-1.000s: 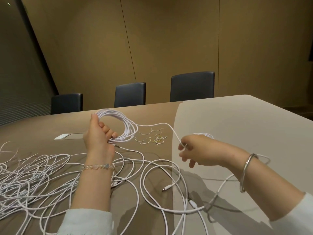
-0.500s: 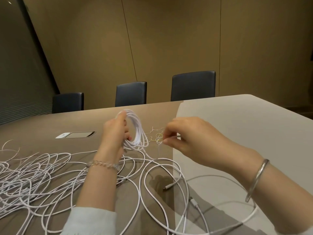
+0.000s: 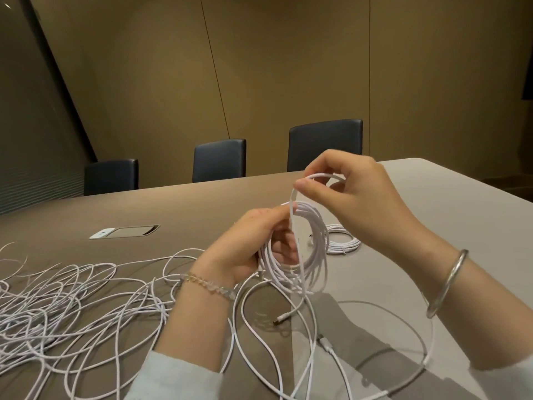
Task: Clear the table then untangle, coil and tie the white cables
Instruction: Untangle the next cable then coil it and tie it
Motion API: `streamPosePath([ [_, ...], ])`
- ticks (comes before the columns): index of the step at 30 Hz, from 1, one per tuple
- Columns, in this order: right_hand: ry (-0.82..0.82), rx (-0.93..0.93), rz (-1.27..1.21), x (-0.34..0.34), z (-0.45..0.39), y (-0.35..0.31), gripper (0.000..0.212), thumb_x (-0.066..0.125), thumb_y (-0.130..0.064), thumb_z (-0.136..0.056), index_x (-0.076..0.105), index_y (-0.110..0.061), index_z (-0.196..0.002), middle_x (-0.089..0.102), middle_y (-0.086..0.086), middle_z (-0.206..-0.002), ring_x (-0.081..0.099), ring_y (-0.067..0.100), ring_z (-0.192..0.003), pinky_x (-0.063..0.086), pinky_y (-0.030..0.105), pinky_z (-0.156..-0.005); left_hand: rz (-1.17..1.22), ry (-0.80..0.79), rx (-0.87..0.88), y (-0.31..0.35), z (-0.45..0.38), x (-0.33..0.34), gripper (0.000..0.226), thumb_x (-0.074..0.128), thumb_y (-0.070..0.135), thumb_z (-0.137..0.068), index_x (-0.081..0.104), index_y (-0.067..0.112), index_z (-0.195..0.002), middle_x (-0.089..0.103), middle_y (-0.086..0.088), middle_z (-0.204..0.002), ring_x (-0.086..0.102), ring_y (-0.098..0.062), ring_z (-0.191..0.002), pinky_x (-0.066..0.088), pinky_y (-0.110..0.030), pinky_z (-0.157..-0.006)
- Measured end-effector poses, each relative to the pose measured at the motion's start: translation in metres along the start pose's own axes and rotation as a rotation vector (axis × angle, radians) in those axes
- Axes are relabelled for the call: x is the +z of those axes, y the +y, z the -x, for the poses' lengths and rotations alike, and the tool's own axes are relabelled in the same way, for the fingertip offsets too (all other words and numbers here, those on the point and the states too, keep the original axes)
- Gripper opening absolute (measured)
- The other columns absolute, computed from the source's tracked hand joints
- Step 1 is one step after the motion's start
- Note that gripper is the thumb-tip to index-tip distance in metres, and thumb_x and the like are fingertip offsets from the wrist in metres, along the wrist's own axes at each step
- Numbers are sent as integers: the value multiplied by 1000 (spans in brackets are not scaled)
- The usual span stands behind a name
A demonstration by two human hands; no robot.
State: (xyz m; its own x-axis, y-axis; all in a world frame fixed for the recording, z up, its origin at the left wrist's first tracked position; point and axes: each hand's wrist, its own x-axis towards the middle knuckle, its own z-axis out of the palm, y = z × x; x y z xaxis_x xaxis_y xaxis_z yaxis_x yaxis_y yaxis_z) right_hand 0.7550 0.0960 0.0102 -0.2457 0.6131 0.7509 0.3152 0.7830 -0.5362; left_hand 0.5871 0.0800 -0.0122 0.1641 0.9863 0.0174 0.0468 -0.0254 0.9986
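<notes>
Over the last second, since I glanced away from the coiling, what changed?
The right hand, out to the right a second ago, swung in and up, laying a new loop of white cable onto the white cable coil gripped by the left hand. The coil came closer and lower. The loose white cable tangle on the brown table stayed put.

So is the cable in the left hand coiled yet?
Partly: left hand grips several loops of cable; right hand pinches a loose strand.
</notes>
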Motion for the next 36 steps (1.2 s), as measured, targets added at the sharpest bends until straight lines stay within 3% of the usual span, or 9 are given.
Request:
streamPosePath([
  [3, 90, 33, -24, -3, -2, 6, 16, 68, -34, -87, 66, -19, -85, 63, -12, -76, 60, 7, -75, 52, 25, -65, 61, -48, -3, 2, 1, -3, 42, 52, 34, -100, 47, 13, -63, 55, -8, -52, 57, -19, -44, 52, -27, -49],
  [7, 170, 54, -5, -6, -3, 12, 18, 68, -36, -87, 67, -18, -83, 64, -9, -74, 59, 11, -75, 53, 35, -68, 134, 8, 10, 2, -2, -13, 48, 55, 36, -97, 44, 20, -54, 43, 0, -46, 45, -13, -37, 48, -27, -48],
  [10, 171, 27, 32, -5, -2, 12, 17, 68, -37, -87, 67, -20, -83, 63, -11, -73, 58, 10, -75, 52, 30, -65, 174, 62, 14, 1, -4, -20, 49, 57, 39, -96, 45, 21, -52, 32, 6, -43, 30, -7, -32, 37, -22, -38],
  [14, 128, -38, 49, 3, 1, 5, 18, 69, -36, -86, 68, -18, -83, 63, -12, -74, 59, 8, -74, 50, 23, -64, 126, 68, -17, 0, -6, -15, 52, 58, 51, -92, 48, 21, -51, 30, 6, -44, 26, -7, -32, 29, -18, -33],
  [20, 83, -2, -156, 14, 4, -6, 18, 67, -31, -89, 69, -15, -79, 65, -6, -70, 63, 14, -73, 54, 33, -67, 60, 129, 33, -7, -13, 14, 56, 53, 59, -92, 43, 24, -49, 32, 5, -47, 29, -9, -36, 31, -20, -36],
  [23, 142, 30, -234, 12, 3, -3, 19, 67, -29, -90, 68, -15, -78, 64, -2, -70, 60, 11, -70, 51, 24, -63, 105, 38, 0, -8, -12, 16, 55, 55, 60, -88, 41, 23, -51, 31, 3, -48, 28, -10, -36, 31, -21, -37],
  [29, 257, 141, -212, -1, -4, 14, 24, 66, -31, -91, 65, -13, -75, 59, -8, -61, 51, 4, -61, 45, 23, -59, 362, -133, -29, -3, -5, 4, 56, 51, 61, -90, 38, 19, -57, 31, 4, -45, 24, -6, -34, 21, -16, -37],
  [33, 204, 234, -343, -14, -9, 23, 23, 68, -26, -90, 65, -10, -74, 50, -15, -50, 43, 1, -47, 35, 12, -47, 494, 50, 49, 0, -7, -9, 55, 53, 56, -92, 38, 19, -54, 28, 6, -42, 25, -5, -29, 26, -18, -30],
  [36, 46, 341, -234, -24, -10, 33, 21, 70, -27, -88, 67, -14, -72, 56, -10, -53, 43, 0, -42, 35, 13, -43, 614, 144, 138, 1, -5, -28, 56, 51, 53, -93, 38, 19, -51, 27, 8, -38, 23, -4, -27, 22, -16, -29],
])
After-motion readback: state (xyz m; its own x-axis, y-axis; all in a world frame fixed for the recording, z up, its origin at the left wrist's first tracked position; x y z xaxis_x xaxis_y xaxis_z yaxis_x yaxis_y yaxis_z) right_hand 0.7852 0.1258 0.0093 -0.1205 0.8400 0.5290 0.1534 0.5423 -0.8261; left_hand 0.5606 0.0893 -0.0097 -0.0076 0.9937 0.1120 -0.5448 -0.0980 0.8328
